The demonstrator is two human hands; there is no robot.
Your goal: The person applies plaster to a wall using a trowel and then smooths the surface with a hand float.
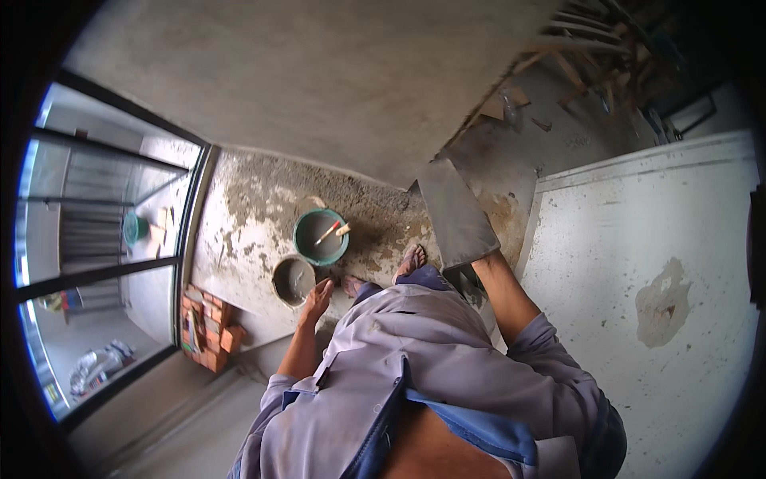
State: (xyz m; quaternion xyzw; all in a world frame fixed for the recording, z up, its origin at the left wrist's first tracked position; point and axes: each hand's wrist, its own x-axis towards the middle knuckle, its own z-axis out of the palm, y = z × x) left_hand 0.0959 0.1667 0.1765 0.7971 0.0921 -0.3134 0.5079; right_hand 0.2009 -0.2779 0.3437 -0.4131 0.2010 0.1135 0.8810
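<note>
My right hand (487, 262) is under the near end of a broad, flat, grey plastering float (456, 214), and its fingers are mostly hidden by the board. The float's far end comes up to the edge of a grey plastered wall (319, 88). My left hand (319, 298) hangs low on the left with its fingers loosely stretched and nothing in it. Close by it on the floor stands a round bucket (275, 281) with grey wet mix inside. Just beyond is a green tub (298, 243) of grey mix, with a red-and-white brush (327, 232) lying across it.
Wet mortar (367, 195) is splattered along the wall's foot. A stack of orange bricks (209, 327) sits at left below a dark-framed window (191, 215). A white stained panel (638, 303) rises at right. Scrap wood (570, 64) lies in the far right corner.
</note>
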